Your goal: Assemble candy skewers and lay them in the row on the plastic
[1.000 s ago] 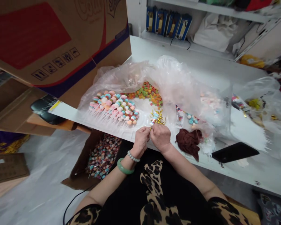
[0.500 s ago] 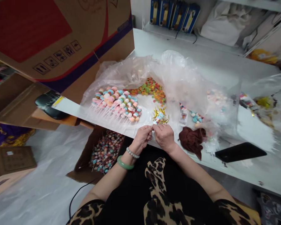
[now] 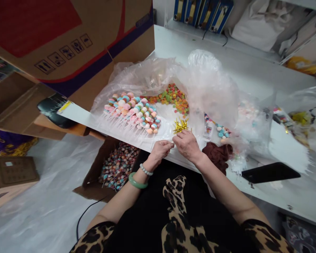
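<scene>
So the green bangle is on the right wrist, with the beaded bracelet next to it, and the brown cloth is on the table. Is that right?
Not quite: the head view shows the green bangle on the wrist of the left hand. The beaded bracelet is next to it, and the brown cloth is on the table.

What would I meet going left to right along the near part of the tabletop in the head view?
Pastel sweets on sticks, left hand, right hand, brown cloth, black phone-like slab.
</scene>
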### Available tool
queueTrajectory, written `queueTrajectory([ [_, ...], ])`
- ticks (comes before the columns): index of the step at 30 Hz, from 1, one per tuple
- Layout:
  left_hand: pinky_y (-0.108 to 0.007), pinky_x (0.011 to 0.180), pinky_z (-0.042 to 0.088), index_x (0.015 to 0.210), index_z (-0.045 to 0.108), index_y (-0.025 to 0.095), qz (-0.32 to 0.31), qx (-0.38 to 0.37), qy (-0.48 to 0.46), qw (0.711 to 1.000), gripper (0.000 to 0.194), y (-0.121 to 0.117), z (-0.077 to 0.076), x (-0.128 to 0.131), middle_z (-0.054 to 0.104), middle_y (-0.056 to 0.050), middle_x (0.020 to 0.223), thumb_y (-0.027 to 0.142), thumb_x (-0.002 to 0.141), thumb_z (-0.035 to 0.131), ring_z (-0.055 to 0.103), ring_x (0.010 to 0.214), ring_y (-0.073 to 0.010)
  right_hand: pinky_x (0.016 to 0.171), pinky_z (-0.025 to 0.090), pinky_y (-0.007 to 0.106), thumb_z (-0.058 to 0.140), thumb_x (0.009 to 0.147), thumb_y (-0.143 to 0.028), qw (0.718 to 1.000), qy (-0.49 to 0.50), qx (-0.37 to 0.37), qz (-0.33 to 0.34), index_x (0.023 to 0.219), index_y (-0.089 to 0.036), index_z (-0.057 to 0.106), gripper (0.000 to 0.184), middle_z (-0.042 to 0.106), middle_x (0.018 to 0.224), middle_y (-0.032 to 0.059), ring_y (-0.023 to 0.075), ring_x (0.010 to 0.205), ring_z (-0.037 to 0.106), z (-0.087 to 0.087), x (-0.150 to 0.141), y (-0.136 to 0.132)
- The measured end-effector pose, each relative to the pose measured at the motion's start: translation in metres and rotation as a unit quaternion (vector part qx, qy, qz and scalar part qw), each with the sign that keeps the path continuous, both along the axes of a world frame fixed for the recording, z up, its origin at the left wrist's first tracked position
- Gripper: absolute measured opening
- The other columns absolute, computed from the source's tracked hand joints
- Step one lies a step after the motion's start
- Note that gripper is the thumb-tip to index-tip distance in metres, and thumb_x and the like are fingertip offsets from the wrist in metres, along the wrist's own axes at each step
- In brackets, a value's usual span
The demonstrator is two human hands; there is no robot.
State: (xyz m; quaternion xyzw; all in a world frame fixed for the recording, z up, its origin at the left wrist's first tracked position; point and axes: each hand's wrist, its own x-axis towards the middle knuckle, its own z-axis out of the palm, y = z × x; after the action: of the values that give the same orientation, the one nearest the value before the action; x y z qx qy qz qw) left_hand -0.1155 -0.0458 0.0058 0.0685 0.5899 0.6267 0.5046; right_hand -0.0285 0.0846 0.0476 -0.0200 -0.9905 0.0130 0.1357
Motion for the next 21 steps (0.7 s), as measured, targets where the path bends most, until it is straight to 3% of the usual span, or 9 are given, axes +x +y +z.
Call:
queueTrajectory([
  [3,-0.022,0.040,0.013,0.060,0.053,0.016,-0.024,0.005,0.004,1.000,0.036,-0.004,0.000,-0.002,0.038,0.008,0.041,0.044,0.060,0.078,0.026,0.035,-0.0025,0.068,0.025,0.033,0.055,0.091,-0.021,0.995,-0.046,-0.064,0.055,0.072,-0.019,0.068,0.023,0.059,0.072,0.0050,0.0198,0.076,0.044,-0.002,-0.006,0.008],
  [7,-0.022,0.041,0.013,0.060,0.051,0.017,-0.037,0.022,-0.002,0.999,0.035,-0.006,0.000,-0.001,0.034,0.010,0.042,0.040,0.059,0.078,0.024,0.036,-0.0022,0.068,0.031,0.029,0.063,0.087,-0.021,0.969,-0.077,-0.207,0.107,0.074,-0.022,0.074,0.017,0.059,0.072,0.0021,0.0168,0.075,0.049,-0.014,-0.019,0.022],
  [12,-0.023,0.043,0.012,0.057,0.052,0.017,0.036,-0.005,0.003,0.999,0.031,-0.006,-0.006,0.005,0.037,0.009,0.042,0.037,0.059,0.075,0.025,0.038,-0.0028,0.069,0.039,0.028,0.066,0.082,-0.018,0.953,-0.076,-0.281,0.078,0.074,-0.023,0.076,0.014,0.062,0.075,0.0014,0.0161,0.075,0.055,-0.030,-0.029,0.022],
  [17,-0.023,0.044,0.011,0.061,0.060,0.015,0.105,-0.033,0.006,0.994,0.028,-0.007,-0.008,0.000,0.037,0.008,0.042,0.038,0.059,0.074,0.024,0.039,-0.0037,0.086,0.044,0.037,0.056,0.091,-0.023,0.954,0.159,-0.249,-0.060,0.102,-0.022,0.072,0.020,0.065,0.103,0.0084,0.0225,0.098,0.058,-0.024,-0.012,0.001],
  [21,-0.022,0.044,0.013,0.059,0.056,0.016,0.131,-0.024,0.018,0.991,0.032,-0.005,-0.006,-0.001,0.037,0.008,0.044,0.041,0.060,0.076,0.025,0.040,-0.0039,0.086,0.040,0.037,0.052,0.094,-0.022,0.987,0.095,-0.126,-0.024,0.097,-0.022,0.070,0.018,0.067,0.101,0.0082,0.0227,0.095,0.055,-0.014,0.001,-0.015],
])
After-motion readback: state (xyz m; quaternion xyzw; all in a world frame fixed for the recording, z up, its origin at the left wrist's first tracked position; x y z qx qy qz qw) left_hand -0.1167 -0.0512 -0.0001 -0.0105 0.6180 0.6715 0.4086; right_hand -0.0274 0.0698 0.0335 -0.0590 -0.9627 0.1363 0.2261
